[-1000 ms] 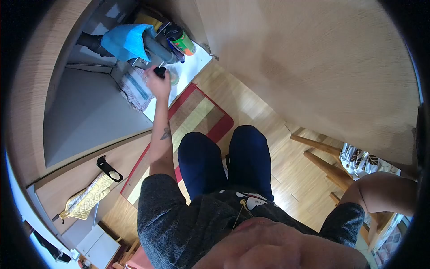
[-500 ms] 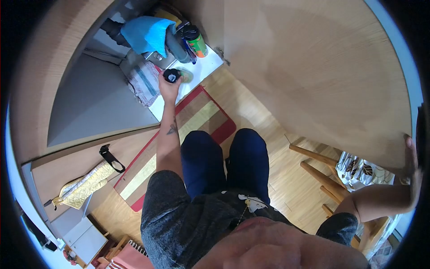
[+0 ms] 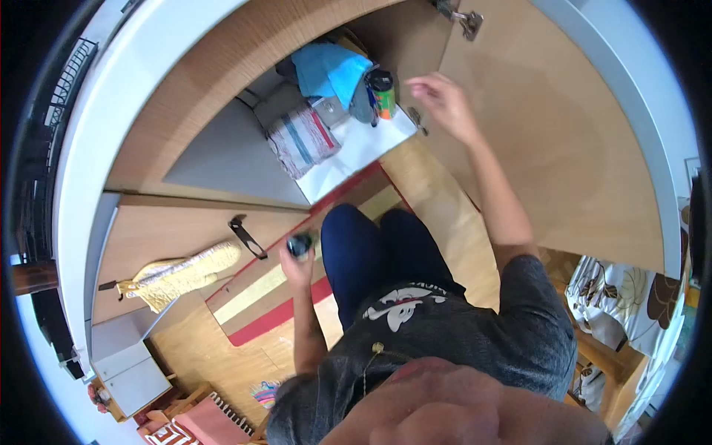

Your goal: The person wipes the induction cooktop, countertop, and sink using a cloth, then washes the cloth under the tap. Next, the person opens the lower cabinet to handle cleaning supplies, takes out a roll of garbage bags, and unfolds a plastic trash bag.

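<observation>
My left hand (image 3: 297, 270) is closed around a black-capped bottle (image 3: 300, 244), seen from above over the striped mat; most of its body is hidden under the cap. My right hand (image 3: 445, 105) is raised in front of the open cupboard, its fingers loosely bent and apart, with nothing in them. Closest to it is a green and orange can (image 3: 384, 100) with a black lid, standing on the white cupboard floor (image 3: 363, 152). A blue cloth (image 3: 330, 70) hangs beside the can, and a folded striped cloth (image 3: 302, 141) lies further left.
A wooden cupboard door (image 3: 549, 141) stands open on the right, another door (image 3: 178, 222) on the left with a yellow oven mitt (image 3: 185, 274) and a black strap (image 3: 247, 239). A red-edged striped mat (image 3: 259, 300) lies on the floor. Patterned cloth (image 3: 612, 289) is at right.
My left hand has brought the bottle out of the cupboard, back towards my knees. My right hand has left the right door's outer edge and reached over to the cupboard opening. My view has shifted.
</observation>
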Available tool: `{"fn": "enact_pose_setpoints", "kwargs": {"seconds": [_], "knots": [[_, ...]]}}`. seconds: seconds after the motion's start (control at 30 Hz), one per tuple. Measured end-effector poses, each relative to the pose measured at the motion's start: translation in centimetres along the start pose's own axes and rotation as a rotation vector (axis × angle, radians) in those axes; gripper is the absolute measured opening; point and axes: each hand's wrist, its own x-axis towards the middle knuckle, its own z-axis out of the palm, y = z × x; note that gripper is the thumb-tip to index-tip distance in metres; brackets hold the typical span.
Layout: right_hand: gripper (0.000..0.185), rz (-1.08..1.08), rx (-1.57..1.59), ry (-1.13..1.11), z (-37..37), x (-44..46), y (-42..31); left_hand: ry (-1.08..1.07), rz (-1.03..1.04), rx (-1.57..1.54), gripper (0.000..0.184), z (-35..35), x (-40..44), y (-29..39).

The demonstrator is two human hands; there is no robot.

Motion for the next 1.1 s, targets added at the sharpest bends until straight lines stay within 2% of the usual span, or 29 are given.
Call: {"fn": "enact_pose_setpoints", "kwargs": {"seconds": [0.07,0.13,0.17,0.23,0.27,0.3,0.33,0.37,0.43,0.7,0.77,0.8,0.87,0.9,0.97,1.03,1.1], "knots": [[0.017,-0.026,0.057,0.043,5.2,5.3,6.1,0.040,-0.140,0.042,0.062,-1.4,-3.9,-2.0],[0.018,-0.189,-0.196,0.087,8.3,9.8,9.7,0.080,-0.257,-0.012,0.062,-2.3,-7.8,-3.2],[0.018,-0.184,-0.188,0.091,10.1,11.8,11.9,0.059,-0.310,-0.091,0.062,-3.1,-9.6,-4.0],[0.027,-0.036,-0.560,0.015,13.2,15.6,16.1,0.037,-0.317,-0.019,0.061,-3.9,-12.3,-5.0],[0.027,-0.027,-0.555,0.016,14.2,17.1,17.5,0.024,-0.346,0.013,0.060,-4.2,-13.4,-5.1],[0.033,-0.109,-0.535,0.068,15.4,18.3,18.9,0.009,-0.375,0.048,0.059,-4.6,-14.5,-5.3],[0.039,-0.191,-0.515,0.121,15.9,18.8,18.9,0.018,-0.423,-0.039,0.060,-4.7,-15.3,-5.8],[0.039,-0.181,-0.512,0.122,16.2,18.8,19.1,0.010,-0.422,-0.030,0.060,-4.7,-16.0,-6.2],[0.049,-0.141,-0.553,-0.014,15.9,18.4,17.6,0.079,-0.503,-0.019,0.061,-4.6,-17.2,-7.4],[0.054,-0.068,-0.574,0.057,18.7,17.6,23.9,-0.009,-0.554,-0.062,0.061,-4.1,-15.4,-7.9],[0.052,-0.215,-0.493,0.140,17.6,18.4,24.4,0.050,-0.520,-0.090,0.059,-3.4,-15.4,-8.7],[0.052,-0.207,-0.496,0.137,15.9,18.0,22.1,0.041,-0.523,-0.088,0.059,-3.6,-15.3,-8.6],[0.049,0.284,0.380,0.014,11.6,16.9,15.0,0.012,-0.512,0.003,0.058,-3.4,-14.8,-8.2],[0.049,0.291,0.377,0.015,11.4,17.0,15.7,0.005,-0.515,0.004,0.058,-3.4,-14.8,-8.1],[0.043,0.564,1.150,-0.095,11.2,17.4,17.8,-0.014,-0.635,-0.022,0.059,-3.2,-14.9,-8.1],[0.039,0.535,1.177,-0.051,10.9,17.3,18.1,-0.030,-0.636,0.008,0.059,-3.1,-14.9,-7.7],[0.038,0.480,1.379,-0.080,10.3,17.4,18.1,-0.043,-0.638,0.036,0.060,-3.1,-15.1,-7.5]]}}
